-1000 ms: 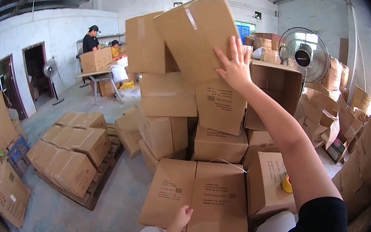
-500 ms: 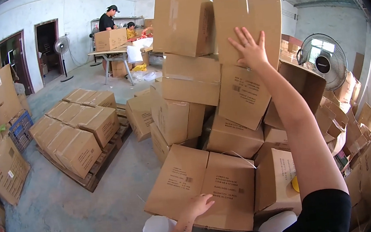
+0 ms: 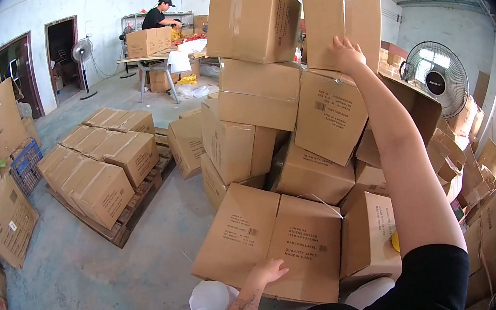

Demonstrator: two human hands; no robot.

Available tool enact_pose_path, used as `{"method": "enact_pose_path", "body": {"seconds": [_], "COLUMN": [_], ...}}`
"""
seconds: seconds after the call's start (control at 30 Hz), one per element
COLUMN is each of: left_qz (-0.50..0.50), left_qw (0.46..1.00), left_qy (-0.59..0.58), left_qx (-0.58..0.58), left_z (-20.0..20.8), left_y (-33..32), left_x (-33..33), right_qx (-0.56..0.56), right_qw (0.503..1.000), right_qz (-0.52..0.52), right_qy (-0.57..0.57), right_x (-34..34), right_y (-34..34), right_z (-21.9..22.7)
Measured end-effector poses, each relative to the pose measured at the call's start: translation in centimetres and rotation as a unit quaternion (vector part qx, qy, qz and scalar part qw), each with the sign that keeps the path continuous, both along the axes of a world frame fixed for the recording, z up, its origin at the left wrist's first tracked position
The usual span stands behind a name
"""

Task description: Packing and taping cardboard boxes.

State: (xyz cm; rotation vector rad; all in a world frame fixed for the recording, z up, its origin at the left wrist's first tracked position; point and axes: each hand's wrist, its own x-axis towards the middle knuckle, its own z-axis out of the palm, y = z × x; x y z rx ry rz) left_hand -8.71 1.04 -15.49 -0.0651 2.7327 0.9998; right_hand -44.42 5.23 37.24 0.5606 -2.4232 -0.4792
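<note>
My right hand (image 3: 347, 56) is raised with the arm stretched out, fingers apart, its palm side against the lower front of a tall carton (image 3: 347, 16) at the top of the stack. Under that carton, a printed carton (image 3: 330, 114) leans in the pile. My left hand (image 3: 268, 271) lies loosely on the near edge of a large brown carton (image 3: 242, 233) in front of me, its fingers pointing right and gripping nothing. This carton has a seam across its top and a thin pale strap (image 3: 322, 206) at its far corner.
Stacked cartons (image 3: 250, 18) rise left of the raised hand. Smaller boxes sit on a wooden pallet (image 3: 118, 236) at left. A floor fan (image 3: 437, 79) stands at right. Behind, a person (image 3: 158, 16) works at a table (image 3: 147, 61). An open-topped carton (image 3: 369, 236) is near my right arm.
The upper right carton has shifted away from its left neighbour, and a gap shows between them. My right hand has moved slightly lower on it. My left hand stays in place.
</note>
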Motion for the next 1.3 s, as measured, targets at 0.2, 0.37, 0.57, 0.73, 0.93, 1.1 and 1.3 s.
{"method": "enact_pose_path", "body": {"seconds": [0.2, 0.37, 0.57, 0.73, 0.93, 1.1, 1.3], "left_qz": [-0.021, -0.039, -0.453, -0.661, -0.637, -0.714, -0.592], "left_qw": [1.0, 0.998, 0.803, 0.462, 0.578, 0.52, 0.623], "left_qy": [-0.017, 0.018, 0.044, 0.29, 0.298, 0.228, 0.297], "left_qx": [-0.01, 0.051, 0.385, 0.515, 0.415, 0.409, 0.417], "left_z": [-0.2, 3.0, 20.4, 22.8, 24.5, 24.1, 27.9], "left_y": [-0.5, -0.5, -1.4, 3.2, 2.2, 2.4, 5.4], "left_x": [-0.5, 0.4, 12.2, 17.4, 21.5, 22.4, 24.3], "right_qx": [-0.089, -0.159, -0.151, -0.122, 0.191, 0.192, 0.149], "right_qw": [0.99, 0.984, 0.972, 0.91, 0.748, 0.75, 0.876], "right_qz": [-0.015, 0.061, 0.125, 0.396, 0.611, 0.391, 0.22], "right_qy": [-0.107, 0.053, 0.128, 0.024, -0.173, -0.497, -0.404], "right_x": [2.4, 3.8, 7.4, 17.1, 33.3, 31.2, 31.4], "right_y": [2.2, 4.4, 6.7, 6.5, 14.0, 22.8, 27.7], "right_z": [0.0, 1.2, 2.0, -5.2, -22.6, -45.7, -56.3]}}
